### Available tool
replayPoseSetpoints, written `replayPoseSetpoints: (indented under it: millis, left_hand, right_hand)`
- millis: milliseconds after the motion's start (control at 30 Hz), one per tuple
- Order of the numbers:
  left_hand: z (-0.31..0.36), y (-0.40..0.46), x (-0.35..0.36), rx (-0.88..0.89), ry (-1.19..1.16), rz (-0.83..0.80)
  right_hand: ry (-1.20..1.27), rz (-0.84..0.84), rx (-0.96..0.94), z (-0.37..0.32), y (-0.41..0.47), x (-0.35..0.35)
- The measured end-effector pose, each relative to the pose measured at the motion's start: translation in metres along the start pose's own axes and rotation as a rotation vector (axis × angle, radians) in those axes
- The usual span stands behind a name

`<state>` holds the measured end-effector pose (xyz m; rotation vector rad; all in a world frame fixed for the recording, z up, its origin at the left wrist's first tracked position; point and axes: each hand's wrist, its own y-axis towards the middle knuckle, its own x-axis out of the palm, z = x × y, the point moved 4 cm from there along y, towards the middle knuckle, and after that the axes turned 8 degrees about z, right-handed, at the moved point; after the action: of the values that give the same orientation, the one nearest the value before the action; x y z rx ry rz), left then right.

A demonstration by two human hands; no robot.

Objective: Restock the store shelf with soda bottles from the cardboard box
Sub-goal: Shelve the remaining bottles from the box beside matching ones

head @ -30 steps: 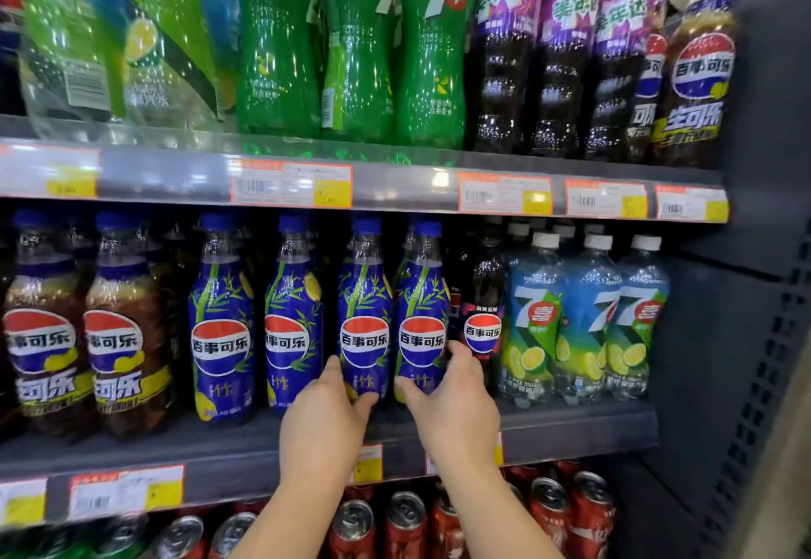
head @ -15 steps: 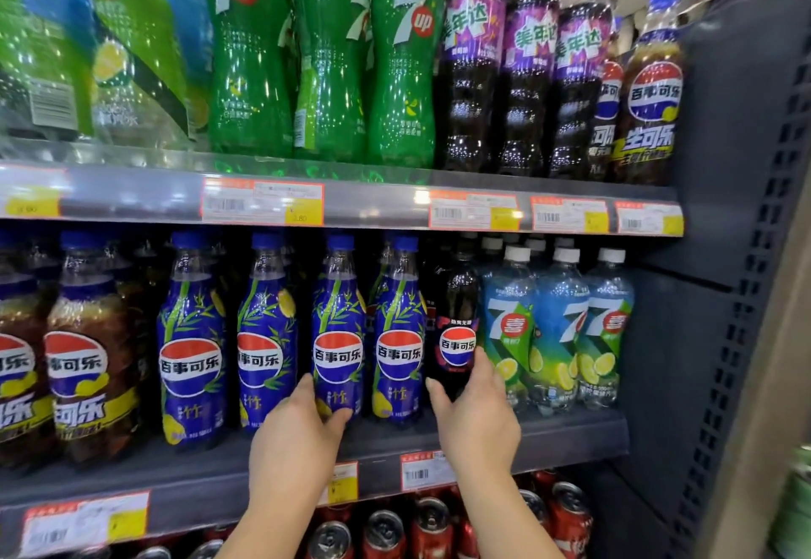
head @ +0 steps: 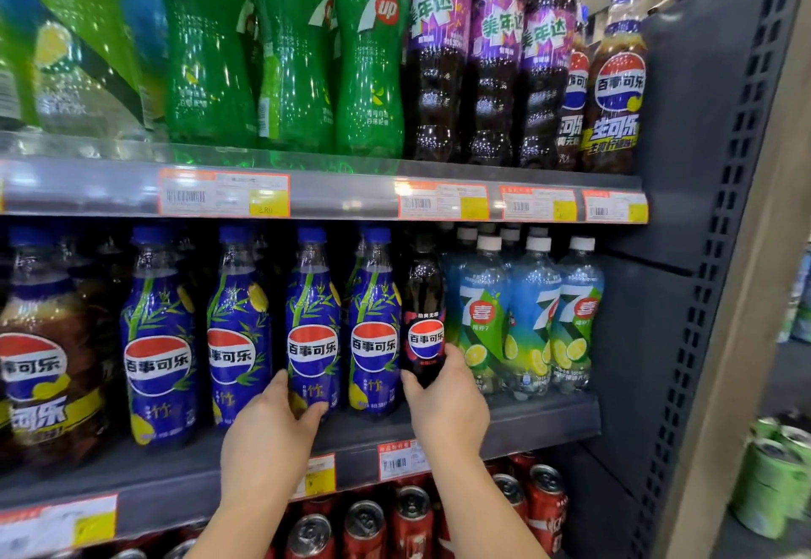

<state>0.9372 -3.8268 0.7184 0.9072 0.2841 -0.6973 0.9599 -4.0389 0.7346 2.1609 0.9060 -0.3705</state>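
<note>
On the middle shelf [head: 526, 422] stand several blue bamboo-print Pepsi bottles. My left hand [head: 272, 440] grips the base of one blue Pepsi bottle [head: 312, 321], thumb on its left side and fingers round the front. My right hand [head: 447, 405] holds the lower part of a black Pepsi bottle [head: 425, 308] that stands between the blue bottles and the light-blue 7-Up bottles [head: 522, 317]. The cardboard box is out of view.
The upper shelf [head: 342, 194] carries green 7-Up bottles [head: 289, 53], purple Mirinda bottles [head: 496, 62] and brown Pepsi bottles. Red cans [head: 408, 519] fill the shelf below. A dark perforated side panel [head: 711, 251] closes the unit on the right; green cans [head: 776, 479] sit beyond it.
My right hand slid right from a blue bottle onto the black Pepsi bottle. My left hand stayed at the base of its blue bottle. The view shifted toward the right.
</note>
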Motion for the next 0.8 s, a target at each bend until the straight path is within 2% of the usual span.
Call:
replayPoseSetpoints:
  millis: [333, 700, 800]
  left_hand:
    - [0.003, -0.002, -0.004, 0.002, -0.021, 0.014]
    - [0.005, -0.003, -0.009, -0.034, -0.017, -0.019]
    - [0.002, -0.008, -0.024, -0.053, -0.118, 0.024]
  right_hand:
    - [0.042, 0.023, -0.058, 0.008, -0.002, -0.006]
    - [0.107, 0.014, -0.035, 0.005, -0.005, -0.013]
    - [0.225, 0.120, -0.024, -0.007, -0.017, -0.024]
